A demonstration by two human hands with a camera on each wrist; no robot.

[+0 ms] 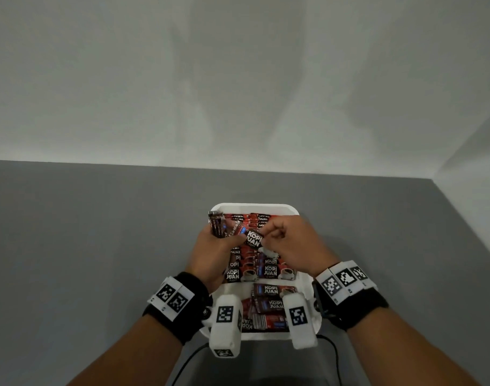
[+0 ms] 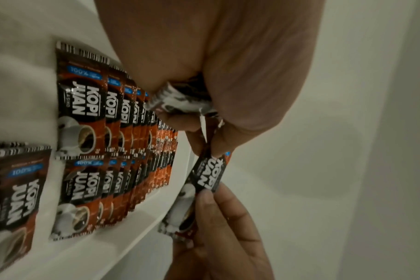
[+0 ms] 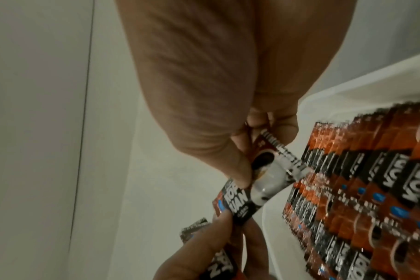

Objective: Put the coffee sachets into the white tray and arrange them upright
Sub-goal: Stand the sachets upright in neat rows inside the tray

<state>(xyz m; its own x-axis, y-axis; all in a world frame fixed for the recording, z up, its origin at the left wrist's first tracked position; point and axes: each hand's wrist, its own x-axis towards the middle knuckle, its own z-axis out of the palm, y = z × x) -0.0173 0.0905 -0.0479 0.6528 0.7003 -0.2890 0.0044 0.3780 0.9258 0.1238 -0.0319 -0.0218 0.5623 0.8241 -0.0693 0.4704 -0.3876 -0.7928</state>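
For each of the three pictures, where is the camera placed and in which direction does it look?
Head: worn on the head, looks down at the white tray; both hands, forearms show.
Left wrist: looks along the left hand at rows of sachets.
Right wrist: looks along the right hand.
All share the single sachet both hands pinch.

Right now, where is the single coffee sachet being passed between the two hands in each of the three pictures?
Head: the sachet sits centre frame, above the white tray, between the left hand and right hand.
Left wrist: the sachet is right of centre, hanging beside the tray.
Right wrist: the sachet is at centre, slanting down-left.
Shared landmark: the rows of upright sachets in the tray.
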